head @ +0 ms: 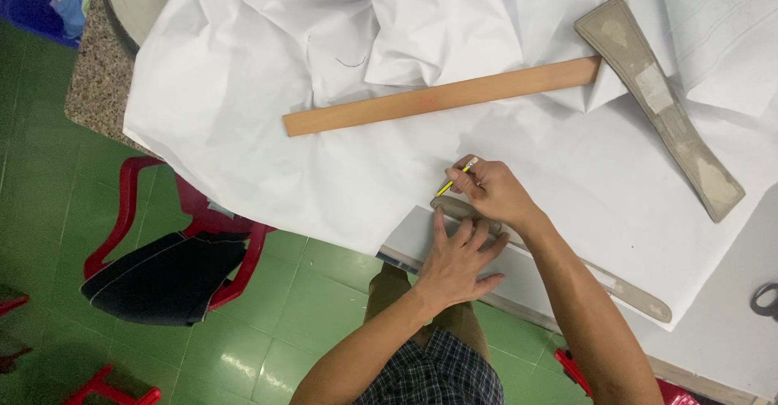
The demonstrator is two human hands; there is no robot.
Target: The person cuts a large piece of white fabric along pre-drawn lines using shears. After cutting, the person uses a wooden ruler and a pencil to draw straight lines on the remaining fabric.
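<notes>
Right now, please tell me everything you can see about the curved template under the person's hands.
The curved template is a long, thin, grey-beige strip, seemingly worn cardboard, with paler patches. It lies flat on the white paper near the table's front edge, running from the hands toward the lower right. The left hand presses its rounded upper end down, and the right hand holds a yellow pencil just above that end. Its middle is hidden by the right forearm.

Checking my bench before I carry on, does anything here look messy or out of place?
The white paper is heavily crumpled and bunched at the table's far side, partly covering the wooden straightedge. Near the hands it lies flat, and the curved template sits flat along the edge.
</notes>
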